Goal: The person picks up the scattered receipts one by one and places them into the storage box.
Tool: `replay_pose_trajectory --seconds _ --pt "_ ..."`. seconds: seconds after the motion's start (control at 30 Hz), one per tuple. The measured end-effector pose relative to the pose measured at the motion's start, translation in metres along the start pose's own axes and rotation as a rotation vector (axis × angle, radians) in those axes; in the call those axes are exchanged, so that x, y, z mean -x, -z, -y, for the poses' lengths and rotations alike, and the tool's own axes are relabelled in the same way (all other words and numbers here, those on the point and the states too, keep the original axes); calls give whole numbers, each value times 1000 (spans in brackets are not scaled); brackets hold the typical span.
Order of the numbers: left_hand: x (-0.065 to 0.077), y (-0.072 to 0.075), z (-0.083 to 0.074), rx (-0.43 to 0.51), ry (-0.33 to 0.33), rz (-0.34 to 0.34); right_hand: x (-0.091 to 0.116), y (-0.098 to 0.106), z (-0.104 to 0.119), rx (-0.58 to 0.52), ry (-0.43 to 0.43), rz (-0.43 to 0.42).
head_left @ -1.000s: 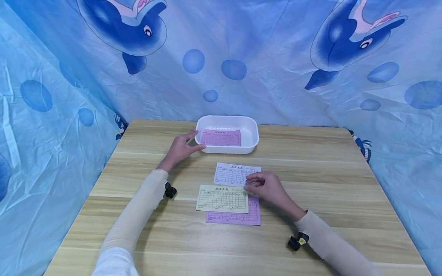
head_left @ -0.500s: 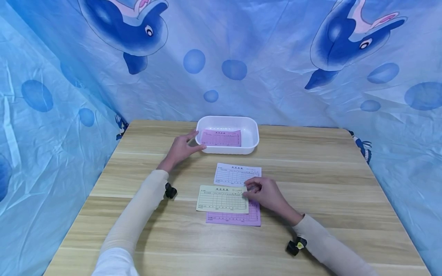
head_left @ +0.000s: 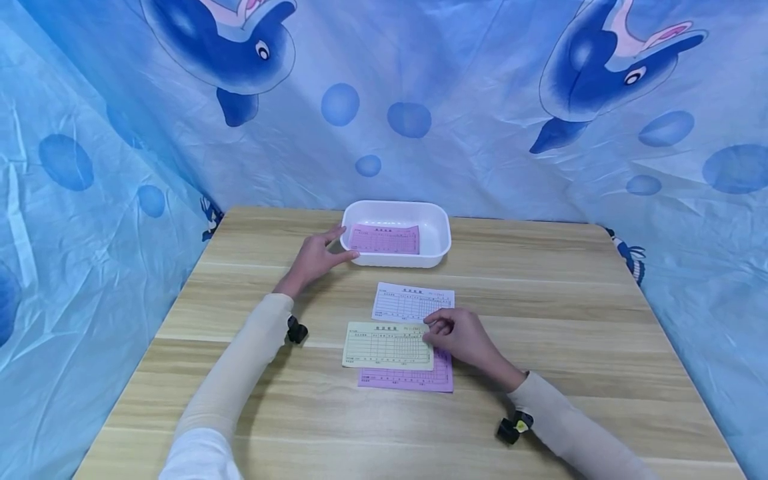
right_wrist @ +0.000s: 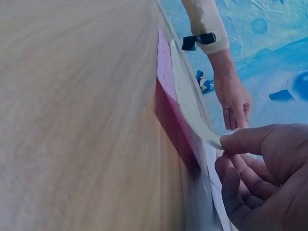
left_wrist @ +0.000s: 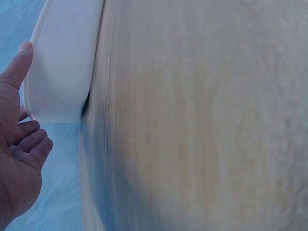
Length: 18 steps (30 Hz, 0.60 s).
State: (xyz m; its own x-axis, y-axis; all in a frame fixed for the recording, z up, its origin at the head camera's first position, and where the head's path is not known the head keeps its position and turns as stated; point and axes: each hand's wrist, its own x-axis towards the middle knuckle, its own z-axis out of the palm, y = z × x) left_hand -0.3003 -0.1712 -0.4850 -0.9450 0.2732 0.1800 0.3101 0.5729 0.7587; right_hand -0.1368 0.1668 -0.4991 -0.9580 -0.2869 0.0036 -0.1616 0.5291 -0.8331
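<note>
1. Nearest are two beige sleeves, each with a small black device at the wrist.
2. A pink receipt slip lies on the wood-grain table. Its lower strip and right end show; the rest is covered.
3. The yellow receipt slip lies over that pink one, set a little farther off and to the left. It is a pale yellow-green rectangle, heading at the far edge, with dark print: a number at the upper right, a ruled table beneath, wide columns on the left, narrow boxes crowded to the right, and small lines of text along the near edge. In the right wrist view the pinched end curves up from the pink slip.
4. The right hand pinches the yellow slip near its upper right corner between thumb and forefinger; the other fingers curl in below.
5. Just beyond lies a white receipt slip of the same ruled layout. Whether its near edge touches the yellow slip, I cannot tell.
6. Farther off, the left hand grips the left end of a white plastic tray, thumb against the near wall, forefinger at the end.
7. Inside the tray, toward the left, lies another pink slip, printed likewise.
8. Behind the table hangs a blue sheet with dolphins and bubbles.
</note>
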Motion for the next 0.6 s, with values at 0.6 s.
replay_pose_trajectory --seconds 0.6 --pt "0 0 -1 1 -1 0 -2 2 7 -156 -100 -26"
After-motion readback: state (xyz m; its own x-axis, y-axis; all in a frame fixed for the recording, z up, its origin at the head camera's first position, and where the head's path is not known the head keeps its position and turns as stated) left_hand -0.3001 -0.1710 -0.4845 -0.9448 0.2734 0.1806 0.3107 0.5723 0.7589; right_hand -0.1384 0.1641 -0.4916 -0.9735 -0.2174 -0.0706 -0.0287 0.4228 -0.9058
